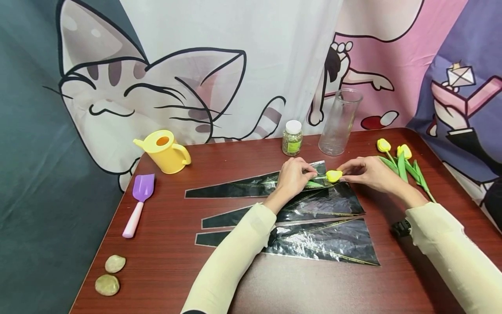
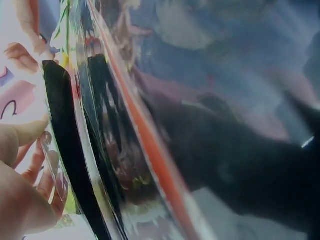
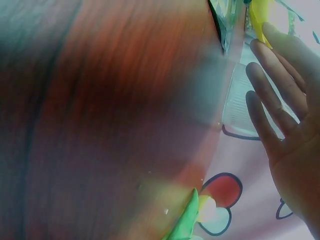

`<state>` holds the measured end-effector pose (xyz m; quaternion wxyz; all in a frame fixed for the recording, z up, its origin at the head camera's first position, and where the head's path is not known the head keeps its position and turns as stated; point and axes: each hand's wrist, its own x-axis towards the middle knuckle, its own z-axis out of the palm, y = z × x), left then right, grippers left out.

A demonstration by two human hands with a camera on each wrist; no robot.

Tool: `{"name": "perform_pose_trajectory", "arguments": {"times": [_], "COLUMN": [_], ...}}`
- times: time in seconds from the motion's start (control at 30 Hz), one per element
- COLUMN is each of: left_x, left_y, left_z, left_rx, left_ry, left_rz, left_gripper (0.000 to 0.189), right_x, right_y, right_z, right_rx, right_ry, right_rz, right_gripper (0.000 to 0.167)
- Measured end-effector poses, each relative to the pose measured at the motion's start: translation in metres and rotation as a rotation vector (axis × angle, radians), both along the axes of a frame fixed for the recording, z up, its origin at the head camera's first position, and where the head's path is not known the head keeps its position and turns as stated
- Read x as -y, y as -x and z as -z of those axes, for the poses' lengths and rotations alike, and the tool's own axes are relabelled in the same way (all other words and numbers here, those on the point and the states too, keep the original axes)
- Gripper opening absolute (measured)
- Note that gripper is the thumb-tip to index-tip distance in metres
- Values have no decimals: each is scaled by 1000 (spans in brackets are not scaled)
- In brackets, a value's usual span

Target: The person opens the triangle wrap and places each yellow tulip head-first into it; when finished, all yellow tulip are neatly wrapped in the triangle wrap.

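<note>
So we've got the left hand (image 1: pixel 293 178) pinching the wide end of the far sleeve (image 1: pixel 235 187), and we can't tell if it has the stem too. The right hand (image 1: pixel 366 173) is pretty loose, fingers mostly straight, tips touching the bloom of 1 yellow tulip (image 1: pixel 334 176), which sits right between the hands at that sleeve's wide end. Below we see 2 more black tapered sleeves (image 1: pixel 327 240), then 2 spare tulips (image 1: pixel 401 163) off to the right. Behind the hands we spot a white-lidded jar (image 1: pixel 292 139) and a clear vase (image 1: pixel 340 124). Way left: yellow watering can (image 1: pixel 168 155), purple scoop (image 1: pixel 142 187), 2 stones (image 1: pixel 107 284).
</note>
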<state>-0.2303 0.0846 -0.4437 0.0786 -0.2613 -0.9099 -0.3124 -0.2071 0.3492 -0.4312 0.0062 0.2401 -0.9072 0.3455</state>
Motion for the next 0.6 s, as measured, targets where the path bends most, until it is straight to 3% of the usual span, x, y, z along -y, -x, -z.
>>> {"name": "perform_pose_trajectory", "arguments": {"times": [0.33,0.6], "left_x": [1,2], "left_y": [1,1], "left_z": [1,0], "left_rx": [16,17], "left_ry": [-40,-32], "left_rz": [14,28], "left_gripper": [4,5], "right_x": [-3,-3], "right_y": [0,0], "right_z": [0,0], "right_rx": [61,82], "right_ry": [32,20], "right_rz": [-9,45], "right_gripper": [22,21]}}
